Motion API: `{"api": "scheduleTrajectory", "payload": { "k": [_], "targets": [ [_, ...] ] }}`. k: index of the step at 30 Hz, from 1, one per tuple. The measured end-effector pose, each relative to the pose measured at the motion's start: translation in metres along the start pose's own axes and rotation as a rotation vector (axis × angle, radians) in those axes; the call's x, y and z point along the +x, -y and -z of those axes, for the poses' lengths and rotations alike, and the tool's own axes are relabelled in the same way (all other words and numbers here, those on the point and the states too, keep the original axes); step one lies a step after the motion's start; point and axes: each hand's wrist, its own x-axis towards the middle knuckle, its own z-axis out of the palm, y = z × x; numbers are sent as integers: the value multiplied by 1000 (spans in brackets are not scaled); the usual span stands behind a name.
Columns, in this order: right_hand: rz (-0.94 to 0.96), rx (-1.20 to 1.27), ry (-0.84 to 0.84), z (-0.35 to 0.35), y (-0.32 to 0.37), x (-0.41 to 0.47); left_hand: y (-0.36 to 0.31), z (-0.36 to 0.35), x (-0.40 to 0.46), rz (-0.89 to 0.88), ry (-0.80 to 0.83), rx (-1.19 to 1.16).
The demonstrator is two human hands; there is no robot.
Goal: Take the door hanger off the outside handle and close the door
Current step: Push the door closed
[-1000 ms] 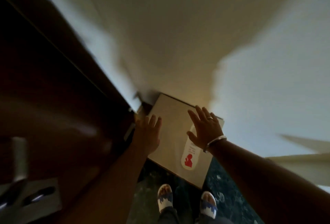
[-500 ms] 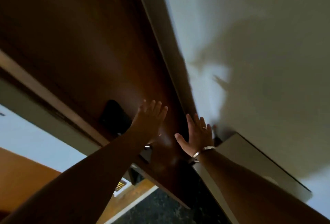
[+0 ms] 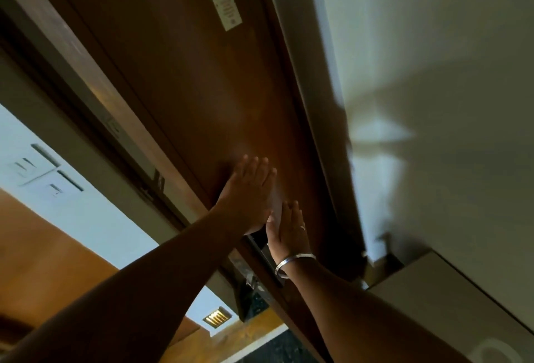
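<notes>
Both hands of the person are flat against the dark brown door (image 3: 202, 88). The left hand (image 3: 248, 195) lies with the palm on the wood and the fingers spread and straight, so its grip is apart and holds nothing. The right hand (image 3: 289, 229) is just beside it, a little lower and closer to the hinge side, also pressed on the door with straight fingers; its grip is apart too and it carries nothing. The edge of the left hand overlaps the thumb side of the right one. On the right wrist sits a thin metal bangle (image 3: 293, 261), and a ring (image 3: 302, 228) shows on one finger.

The door stands not fully shut: along its left edge a gap is open, and through it I see a lit corridor wall with a white switch plate (image 3: 37, 169) and a small vent light (image 3: 217, 317) low down. Under the hands, part of the metal lock plate (image 3: 245, 270) is visible, but the handle I cannot make out clearly. A white printed notice (image 3: 223, 4) is fixed high on the door. The door hanger (image 3: 488, 354) seems to lie on the pale bench (image 3: 433, 290) at the lower right, where only a white curved part shows at the picture's edge.
</notes>
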Motion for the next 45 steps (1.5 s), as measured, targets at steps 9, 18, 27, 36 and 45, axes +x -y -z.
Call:
{"api": "scheduleTrajectory", "payload": {
  "k": [9,18,27,36,45],
  "targets": [
    [56,-143,-31,-61,16,9,42,-56,-19,-13,-119,-64],
    [82,-233,-46,-158,57,34,117,-150,-45,54,-227,-101],
    [232,-486,62,-233,73,77,185,-245,-49,197,-224,-177],
    [438,-539,195,-314,100,178,243,-340,-29,483,-198,-200],
    [803,-635,36,-331,165,317,302,-394,8,800,-72,-325]
  ]
}}
